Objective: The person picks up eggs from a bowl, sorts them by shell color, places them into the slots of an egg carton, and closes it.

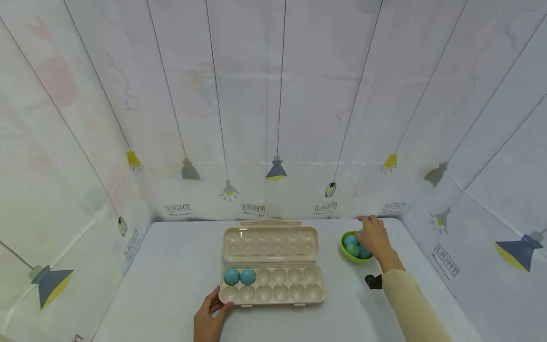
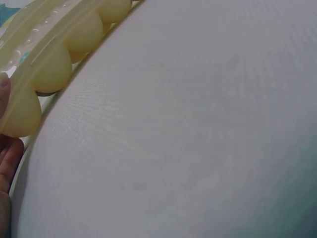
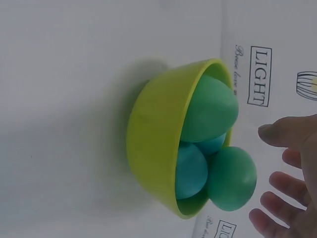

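Observation:
An open beige egg carton [image 1: 273, 303] lies on the table with its lid [image 1: 270, 244] folded back. Two blue eggs [image 1: 248, 276] sit side by side at the left end of its far row. My left hand [image 1: 209, 316] grips the carton's near left corner; in the left wrist view, fingers [image 2: 11, 163] show below the cup wall. To the right stands a lime-green bowl [image 3: 153, 139] with several green and blue eggs, among them a green egg [image 3: 233, 178] at the rim. Over it hovers my right hand [image 1: 376, 237], fingers spread and apart from the eggs in the right wrist view.
The white table [image 1: 179, 266] is backed by a printed cloth [image 1: 252, 118] showing hanging lamps, which also covers both sides. A dark strap piece [image 1: 374, 281] shows at the right wrist, by the pale sleeve [image 1: 410, 304].

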A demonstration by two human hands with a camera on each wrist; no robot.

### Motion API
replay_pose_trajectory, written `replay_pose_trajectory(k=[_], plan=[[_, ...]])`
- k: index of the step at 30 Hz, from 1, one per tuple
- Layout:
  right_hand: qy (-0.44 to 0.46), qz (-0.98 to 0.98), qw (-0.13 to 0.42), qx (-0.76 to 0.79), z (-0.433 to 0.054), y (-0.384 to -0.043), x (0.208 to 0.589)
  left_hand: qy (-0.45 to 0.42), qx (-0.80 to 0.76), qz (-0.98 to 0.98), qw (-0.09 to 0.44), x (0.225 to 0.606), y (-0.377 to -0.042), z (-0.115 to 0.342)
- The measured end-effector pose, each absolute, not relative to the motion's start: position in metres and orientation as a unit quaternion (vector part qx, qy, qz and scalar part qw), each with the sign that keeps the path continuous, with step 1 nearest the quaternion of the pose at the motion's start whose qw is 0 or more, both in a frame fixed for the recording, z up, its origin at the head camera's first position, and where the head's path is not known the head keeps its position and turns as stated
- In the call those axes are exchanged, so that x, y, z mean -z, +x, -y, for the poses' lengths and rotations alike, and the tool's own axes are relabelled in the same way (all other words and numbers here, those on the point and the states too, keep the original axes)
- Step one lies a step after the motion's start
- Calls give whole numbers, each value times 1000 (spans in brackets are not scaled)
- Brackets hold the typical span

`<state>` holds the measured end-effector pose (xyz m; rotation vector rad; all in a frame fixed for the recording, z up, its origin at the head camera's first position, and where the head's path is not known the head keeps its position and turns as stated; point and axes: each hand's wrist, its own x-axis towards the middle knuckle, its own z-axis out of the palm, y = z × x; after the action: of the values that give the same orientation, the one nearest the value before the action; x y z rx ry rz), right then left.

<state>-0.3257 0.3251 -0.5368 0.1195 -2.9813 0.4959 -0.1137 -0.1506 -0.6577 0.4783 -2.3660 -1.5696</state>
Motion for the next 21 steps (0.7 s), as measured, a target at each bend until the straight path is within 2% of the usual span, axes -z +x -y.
replay_pose_trajectory(k=[12, 21], plan=[[10, 991, -8, -133, -334, -329, 563, 163, 556, 806, 122, 653, -112, 149], [3, 989, -2, -150, -332, -333, 572, 160, 555, 807, 122, 654, -113, 150]])
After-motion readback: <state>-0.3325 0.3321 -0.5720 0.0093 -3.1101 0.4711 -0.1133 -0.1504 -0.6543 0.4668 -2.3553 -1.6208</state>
